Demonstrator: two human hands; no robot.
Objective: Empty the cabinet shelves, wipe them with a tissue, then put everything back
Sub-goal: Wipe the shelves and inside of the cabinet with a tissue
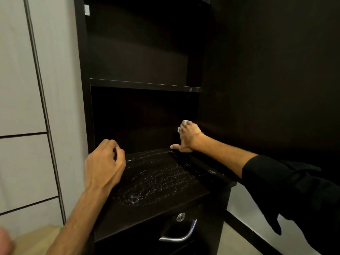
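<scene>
A dark cabinet stands open in front of me, its shelves bare. The lower shelf (158, 177) shows pale streaks and specks across its top. My right hand (187, 137) reaches into the right back corner above that shelf and grips a small white tissue (184, 124), with only bits of it showing between the fingers; the thumb lies on the shelf. My left hand (104, 162) hovers over the shelf's left front edge with its fingers loosely curled, holding nothing. An upper shelf (145, 85) crosses the cabinet higher up.
Below the lower shelf is a drawer with a metal handle (179, 234) and a round lock (181, 217). A pale wall with a thin metal strip (44, 107) lies to the left. The dark cabinet side panel (266, 80) fills the right.
</scene>
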